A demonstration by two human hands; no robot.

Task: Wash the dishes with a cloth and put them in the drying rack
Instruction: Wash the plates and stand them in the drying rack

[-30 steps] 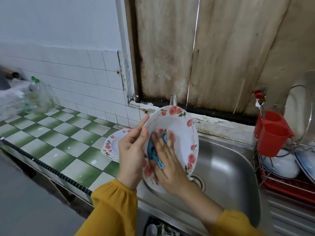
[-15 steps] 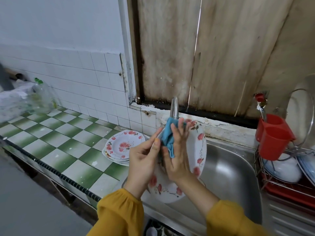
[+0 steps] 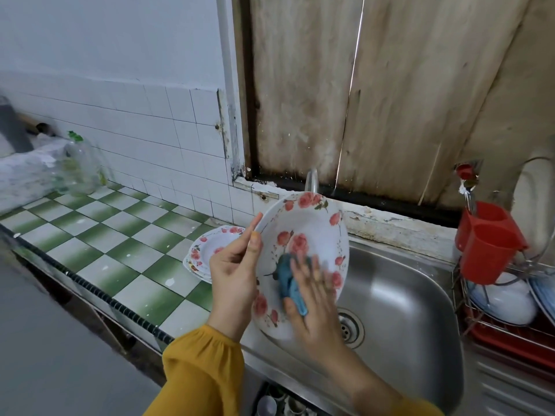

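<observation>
**Plate on edge over the sink, cloth pressed to its face**

The green-checked counter (image 3: 99, 235) runs left of the steel sink (image 3: 399, 295). The rack (image 3: 510, 328) stands at the sink's right with white dishes in it and a red holder (image 3: 486, 241) on its frame. A floral plate (image 3: 309, 232) is held tilted on edge over the sink's left side, its top rim just below the tap (image 3: 311, 180). A stack (image 3: 210, 247) of similar plates sits on the counter behind the left hand (image 3: 234, 274). That hand is raised with fingers curled behind the plate's left rim and thumb on the front, pinching it. The right hand (image 3: 312, 313), blurred, lies palm-down on the plate's face. Its fingers are fairly straight and spread, pressing the blue cloth (image 3: 288, 277) against the plate.
</observation>
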